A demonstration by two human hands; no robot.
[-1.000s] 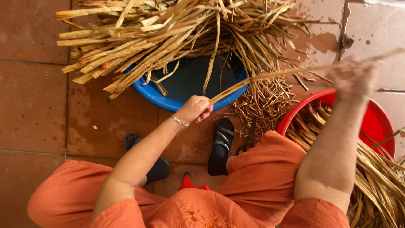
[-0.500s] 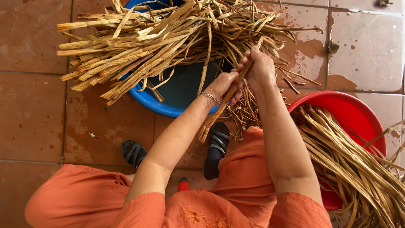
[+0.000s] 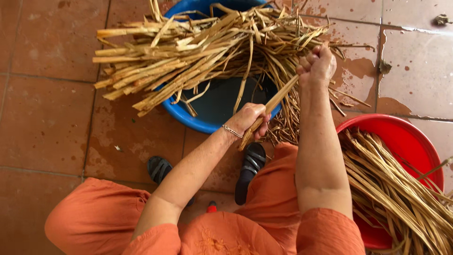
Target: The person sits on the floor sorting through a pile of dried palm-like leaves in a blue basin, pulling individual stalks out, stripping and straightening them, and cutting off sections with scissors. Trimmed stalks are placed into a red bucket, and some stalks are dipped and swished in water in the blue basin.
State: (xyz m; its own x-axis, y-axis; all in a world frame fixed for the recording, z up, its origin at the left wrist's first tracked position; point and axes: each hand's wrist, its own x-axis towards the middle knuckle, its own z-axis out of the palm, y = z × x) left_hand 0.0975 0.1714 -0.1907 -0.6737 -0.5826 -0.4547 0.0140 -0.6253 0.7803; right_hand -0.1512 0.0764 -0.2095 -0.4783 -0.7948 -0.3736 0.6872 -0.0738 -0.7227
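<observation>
Both hands grip one flat, tan dried strip.

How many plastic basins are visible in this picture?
2. The blue basin is on the floor ahead of the person, under a pile of dried strips. The red basin is at the person's right side, filled with strips. Its far edge is cut off by the frame.

Terracotta floor tiles carry dark wet patches — one lies just beside the blue basin. Black sandals rest on the tiles, between orange trouser legs — a small scrap sits far off.
</observation>
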